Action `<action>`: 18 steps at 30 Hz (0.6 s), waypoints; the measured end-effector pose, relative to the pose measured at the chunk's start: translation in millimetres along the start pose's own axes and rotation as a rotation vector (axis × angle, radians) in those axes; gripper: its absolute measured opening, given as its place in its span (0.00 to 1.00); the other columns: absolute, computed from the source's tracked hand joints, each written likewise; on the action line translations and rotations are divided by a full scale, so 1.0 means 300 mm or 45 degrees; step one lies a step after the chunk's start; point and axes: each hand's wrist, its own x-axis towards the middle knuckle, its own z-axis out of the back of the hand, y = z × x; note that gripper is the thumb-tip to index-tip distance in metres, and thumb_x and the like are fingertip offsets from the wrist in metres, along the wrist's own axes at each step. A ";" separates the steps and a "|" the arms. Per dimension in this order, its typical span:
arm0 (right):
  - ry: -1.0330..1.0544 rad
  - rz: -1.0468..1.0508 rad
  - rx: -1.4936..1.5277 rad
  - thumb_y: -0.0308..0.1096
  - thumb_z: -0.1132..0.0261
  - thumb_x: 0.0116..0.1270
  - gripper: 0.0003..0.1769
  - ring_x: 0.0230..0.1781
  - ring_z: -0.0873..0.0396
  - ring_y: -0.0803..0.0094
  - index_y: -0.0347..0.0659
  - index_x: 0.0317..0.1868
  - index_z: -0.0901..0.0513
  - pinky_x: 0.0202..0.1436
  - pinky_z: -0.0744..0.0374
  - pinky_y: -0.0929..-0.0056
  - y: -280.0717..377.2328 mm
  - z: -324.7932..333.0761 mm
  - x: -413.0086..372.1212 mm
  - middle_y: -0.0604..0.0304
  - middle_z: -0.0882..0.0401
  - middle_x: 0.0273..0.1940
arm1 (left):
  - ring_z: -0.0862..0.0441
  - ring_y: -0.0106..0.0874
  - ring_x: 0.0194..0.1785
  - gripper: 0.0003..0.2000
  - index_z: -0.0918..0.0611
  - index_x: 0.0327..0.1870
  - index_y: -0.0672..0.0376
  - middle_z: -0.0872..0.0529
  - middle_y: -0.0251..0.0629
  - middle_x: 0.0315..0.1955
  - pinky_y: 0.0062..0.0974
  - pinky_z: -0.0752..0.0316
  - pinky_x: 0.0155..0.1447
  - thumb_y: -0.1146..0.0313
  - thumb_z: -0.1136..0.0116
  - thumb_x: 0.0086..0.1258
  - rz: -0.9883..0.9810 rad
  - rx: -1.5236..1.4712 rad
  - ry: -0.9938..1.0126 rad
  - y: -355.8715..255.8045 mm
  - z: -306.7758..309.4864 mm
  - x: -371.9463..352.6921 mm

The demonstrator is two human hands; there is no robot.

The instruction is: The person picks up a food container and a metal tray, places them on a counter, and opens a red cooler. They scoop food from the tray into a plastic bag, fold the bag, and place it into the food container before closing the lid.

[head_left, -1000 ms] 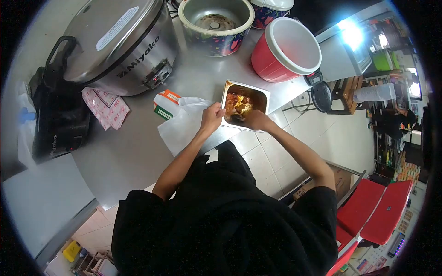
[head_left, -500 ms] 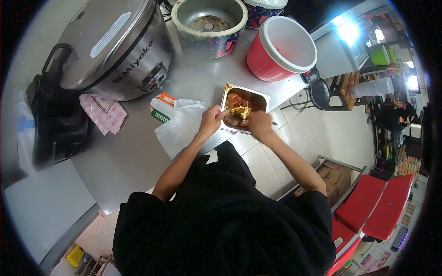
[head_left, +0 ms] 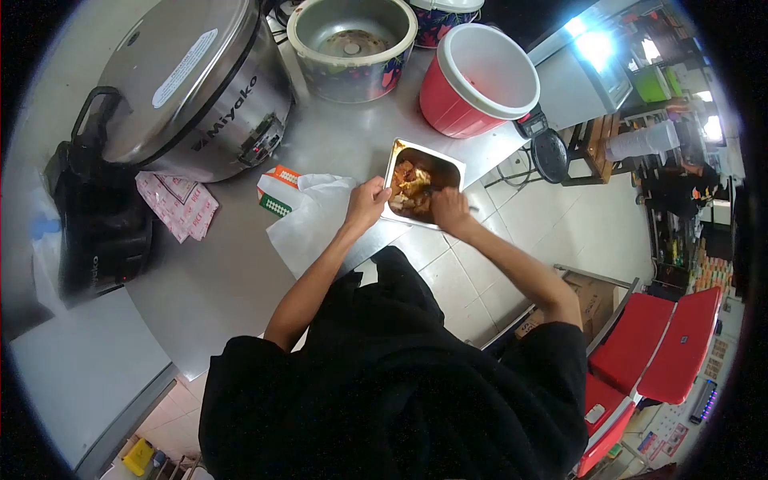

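Note:
My left hand (head_left: pixel 367 203) is closed on the left rim of a small, deep metal food pan (head_left: pixel 450 157), steadying it at the table's front edge. Inside the pan lie chunks of food (head_left: pixel 410 186) in reddish-brown sauce with a pale creamy patch. Over the pan's lower right corner, my right hand (head_left: pixel 453 211) is curled in a fist around a utensil; a bit of its handle sticks out past the hand, and its working end is hidden in the pan. A white paper wrapper (head_left: pixel 316 210) and an orange, white and green box (head_left: pixel 280 187) lie left of my left hand.
Behind the pan stand a red cooler tub (head_left: pixel 460 100) and an open, flower-patterned pot (head_left: pixel 352 76). A large Miyako rice cooker (head_left: pixel 208 104) fills the back left, with a pink printed packet (head_left: pixel 178 205) below it. Red chairs (head_left: pixel 656 344) stand on the floor at right.
My right hand has shifted slightly within the pan's corner, and the food has been stirred, its pale patch smeared and lumps moved. My left hand keeps its hold on the rim.

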 end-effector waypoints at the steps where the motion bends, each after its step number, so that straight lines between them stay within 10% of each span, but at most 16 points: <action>1: 0.061 -0.002 0.040 0.31 0.47 0.53 0.09 0.24 0.23 0.60 0.35 0.28 0.21 0.30 0.25 0.64 0.024 -0.004 -0.011 0.51 0.24 0.22 | 0.24 0.29 0.23 0.05 0.28 0.29 0.64 0.21 0.42 0.20 0.25 0.33 0.29 0.71 0.49 0.58 0.023 0.054 -0.005 -0.014 -0.002 0.006; 4: 0.216 0.408 0.266 0.30 0.46 0.55 0.08 0.15 0.27 0.68 0.35 0.28 0.22 0.19 0.28 0.70 -0.025 -0.044 0.075 0.58 0.27 0.16 | 0.24 0.30 0.23 0.06 0.28 0.29 0.64 0.21 0.43 0.20 0.26 0.33 0.29 0.71 0.49 0.58 -0.073 0.003 -0.017 -0.036 -0.002 -0.019; 6: 0.889 -0.595 2.099 0.31 0.45 0.57 0.08 0.08 0.37 0.77 0.36 0.30 0.21 0.09 0.38 0.78 -0.057 0.011 0.083 0.64 0.31 0.14 | 0.24 0.30 0.22 0.06 0.28 0.29 0.64 0.21 0.43 0.20 0.27 0.33 0.29 0.71 0.48 0.58 -0.113 -0.029 0.001 -0.023 0.005 -0.010; 9: 0.612 -0.581 2.212 0.23 0.48 0.53 0.08 0.12 0.34 0.77 0.35 0.26 0.21 0.08 0.42 0.81 -0.088 0.012 0.032 0.66 0.28 0.17 | 0.24 0.30 0.22 0.06 0.28 0.29 0.65 0.21 0.44 0.20 0.27 0.33 0.29 0.71 0.48 0.58 -0.070 0.048 -0.016 0.023 0.019 -0.001; 11: 0.330 -0.606 2.064 0.25 0.46 0.51 0.06 0.14 0.29 0.71 0.33 0.23 0.22 0.11 0.35 0.75 -0.074 0.029 0.002 0.60 0.26 0.15 | 0.24 0.31 0.22 0.07 0.28 0.29 0.65 0.21 0.44 0.20 0.27 0.33 0.29 0.70 0.48 0.58 -0.029 0.065 0.005 0.036 0.030 -0.001; 13: -0.474 -0.158 0.633 0.28 0.44 0.49 0.06 0.19 0.23 0.64 0.34 0.23 0.22 0.18 0.27 0.69 -0.028 -0.018 -0.003 0.52 0.24 0.19 | 0.24 0.30 0.23 0.06 0.27 0.30 0.65 0.21 0.44 0.21 0.26 0.33 0.29 0.70 0.48 0.58 -0.023 0.105 0.038 0.037 0.026 -0.010; 14: -0.167 -0.164 0.140 0.32 0.45 0.50 0.08 0.24 0.22 0.60 0.37 0.24 0.21 0.26 0.24 0.65 0.039 0.010 -0.013 0.47 0.23 0.22 | 0.24 0.30 0.24 0.06 0.27 0.30 0.65 0.21 0.44 0.21 0.26 0.33 0.30 0.70 0.48 0.58 -0.033 0.140 0.061 0.031 0.022 -0.005; 18: -0.369 0.113 0.117 0.30 0.44 0.50 0.07 0.22 0.22 0.59 0.39 0.22 0.21 0.25 0.24 0.64 0.085 -0.011 -0.065 0.50 0.24 0.19 | 0.23 0.27 0.26 0.06 0.26 0.31 0.64 0.19 0.42 0.23 0.25 0.31 0.33 0.71 0.48 0.59 -0.014 -0.021 0.027 0.053 0.016 -0.011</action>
